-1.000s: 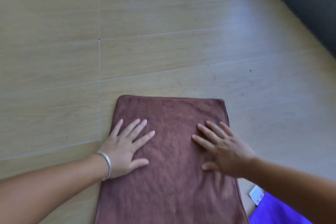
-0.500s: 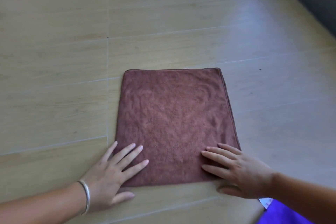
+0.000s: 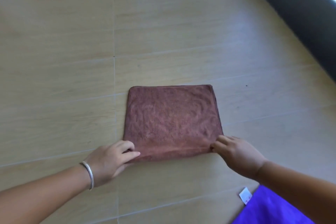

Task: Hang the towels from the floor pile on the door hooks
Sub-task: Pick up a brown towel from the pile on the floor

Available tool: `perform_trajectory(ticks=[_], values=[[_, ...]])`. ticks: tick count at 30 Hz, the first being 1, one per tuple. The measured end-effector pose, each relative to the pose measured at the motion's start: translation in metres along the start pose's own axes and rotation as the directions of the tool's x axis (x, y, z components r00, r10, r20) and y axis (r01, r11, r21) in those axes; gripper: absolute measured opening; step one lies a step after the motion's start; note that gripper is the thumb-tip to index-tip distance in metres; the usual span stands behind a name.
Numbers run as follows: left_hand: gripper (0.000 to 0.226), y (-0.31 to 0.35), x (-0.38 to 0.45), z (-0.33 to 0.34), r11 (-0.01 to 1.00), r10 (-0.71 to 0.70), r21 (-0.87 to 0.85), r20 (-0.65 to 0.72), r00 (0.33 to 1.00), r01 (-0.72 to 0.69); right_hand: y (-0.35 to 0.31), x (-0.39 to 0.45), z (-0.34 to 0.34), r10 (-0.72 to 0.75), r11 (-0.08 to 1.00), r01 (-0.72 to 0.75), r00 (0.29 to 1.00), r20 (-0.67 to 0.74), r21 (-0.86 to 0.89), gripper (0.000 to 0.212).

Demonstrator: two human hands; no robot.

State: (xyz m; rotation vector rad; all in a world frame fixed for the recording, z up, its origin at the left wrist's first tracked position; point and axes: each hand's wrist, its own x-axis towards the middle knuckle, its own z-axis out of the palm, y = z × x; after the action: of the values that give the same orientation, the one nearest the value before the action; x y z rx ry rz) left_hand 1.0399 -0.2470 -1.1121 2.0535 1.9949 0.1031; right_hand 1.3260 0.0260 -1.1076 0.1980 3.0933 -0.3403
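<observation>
The brown towel (image 3: 172, 123) is laid flat and folded on the floor (image 3: 63, 60). Its near left corner is pinched by the left hand (image 3: 111, 158), its near right corner by the right hand (image 3: 236, 152). A purple towel (image 3: 269, 209) is seen nearer than the brown towel, to its right. No door or hooks are shown; judged from this, nothing has been hung, and lifting, carrying and hanging remain.

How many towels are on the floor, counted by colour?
Brown towel: 1
Purple towel: 1
Total: 2
</observation>
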Motion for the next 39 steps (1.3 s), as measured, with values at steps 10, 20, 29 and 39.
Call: perform_trajectory(ticks=[10,20,29,39], values=[[0.005,0.013,0.014,-0.201,0.926,-0.370,-0.180,-0.248,0.895,0.332,-0.034,0.046,-0.205,0.485,0.858,-0.441,0.864,-0.135,0.262,0.012],[0.034,0.070,-0.024,-0.535,0.921,-0.378,-0.251,-0.391,0.840,0.297,-0.104,0.065,-0.558,0.531,0.833,-0.477,0.833,-0.159,0.282,0.020],[0.014,0.111,-0.081,-0.773,0.984,-0.054,0.131,-0.432,0.900,0.122,-0.172,0.058,-0.788,0.301,0.949,-0.255,0.910,-0.285,0.186,0.010],[0.029,0.155,-0.158,-0.988,0.952,-0.072,0.224,-0.496,0.866,0.208,-0.261,0.058,-0.992,0.011,0.989,-0.073,0.907,-0.422,-0.132,0.018]])
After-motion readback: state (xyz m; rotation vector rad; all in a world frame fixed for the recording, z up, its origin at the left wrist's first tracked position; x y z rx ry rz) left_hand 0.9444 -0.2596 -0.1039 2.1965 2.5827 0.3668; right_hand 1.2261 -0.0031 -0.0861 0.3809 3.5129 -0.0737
